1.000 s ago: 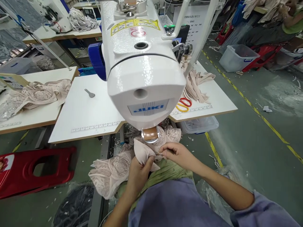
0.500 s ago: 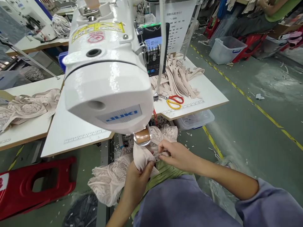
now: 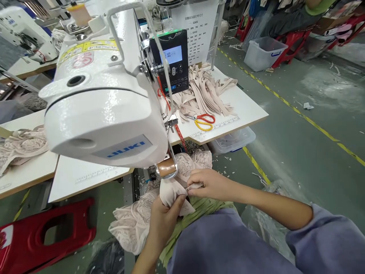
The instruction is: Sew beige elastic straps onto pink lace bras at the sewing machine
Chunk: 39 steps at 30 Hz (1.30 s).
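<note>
My left hand (image 3: 165,219) is closed around a bunched piece of pale pink lace garment (image 3: 134,220), holding it up just below the head of a white JUKI sewing machine (image 3: 99,110). My right hand (image 3: 207,184) pinches the edge of the same fabric beside my left thumb; a thin metal tool seems to sit in its fingers, too small to name. More lace hangs down from the hands toward the floor. A copper-coloured part of the machine (image 3: 167,167) sits right above the fabric.
A white table (image 3: 245,106) carries several beige straps (image 3: 203,95) and red-and-yellow scissors (image 3: 203,121). A control panel (image 3: 172,64) stands behind. A red plastic stool (image 3: 42,236) is at the lower left, a clear bin (image 3: 234,140) under the table, a grey bin (image 3: 264,53) far right.
The view has swung to the left side of the machine, revealing the control panel. Both hands keep their grip on the lace fabric and have barely shifted.
</note>
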### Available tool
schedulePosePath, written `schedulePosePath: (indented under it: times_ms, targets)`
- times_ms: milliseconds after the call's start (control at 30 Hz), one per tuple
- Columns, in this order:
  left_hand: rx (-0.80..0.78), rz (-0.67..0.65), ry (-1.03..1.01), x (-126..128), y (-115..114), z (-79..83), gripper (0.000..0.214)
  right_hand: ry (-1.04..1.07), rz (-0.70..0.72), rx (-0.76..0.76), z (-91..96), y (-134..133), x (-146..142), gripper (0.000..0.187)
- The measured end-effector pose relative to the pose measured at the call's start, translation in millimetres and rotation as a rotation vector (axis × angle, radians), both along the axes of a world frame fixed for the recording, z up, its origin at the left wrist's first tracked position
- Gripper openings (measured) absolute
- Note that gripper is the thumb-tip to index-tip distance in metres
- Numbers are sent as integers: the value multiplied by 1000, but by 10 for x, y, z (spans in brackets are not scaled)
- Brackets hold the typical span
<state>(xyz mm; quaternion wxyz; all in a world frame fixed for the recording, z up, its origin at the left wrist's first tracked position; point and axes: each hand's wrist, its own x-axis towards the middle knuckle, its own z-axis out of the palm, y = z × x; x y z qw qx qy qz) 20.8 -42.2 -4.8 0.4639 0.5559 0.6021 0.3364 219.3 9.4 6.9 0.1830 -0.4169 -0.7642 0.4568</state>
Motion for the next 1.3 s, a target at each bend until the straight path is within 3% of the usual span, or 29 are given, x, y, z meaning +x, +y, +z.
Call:
schedulePosePath:
  times_ms: [133, 400, 600, 867, 1033, 1100, 1233, 1300]
  targets:
    - [-5, 16, -13, -2, -2, -44, 36, 61, -8, -32, -25, -11, 21, 11]
    - [-111, -31, -26, -19, 27, 113, 33, 108, -37, -53, -12, -33, -1, 10]
    - [-91, 53, -97, 7, -52, 176, 39, 110, -122, -74, -45, -75, -40, 15]
    - [-91, 18, 13, 18, -44, 133, 35, 225, -101, -399, 8, -75, -61, 16]
    - [-257, -18, -114, -5, 27, 122, 37, 295, -131, -587, 3, -74, -34, 22]
    - [-273, -1, -159, 26, 49, 119, 35, 295, -137, -533, -1, -82, -46, 23]
    - [-201, 128, -276, 89, 2, 104, 33, 205, -125, -188, 8, -147, -116, 26]
    - [-158, 147, -424, 66, -46, 79, 37, 155, -141, -99, -10, -147, -119, 27]
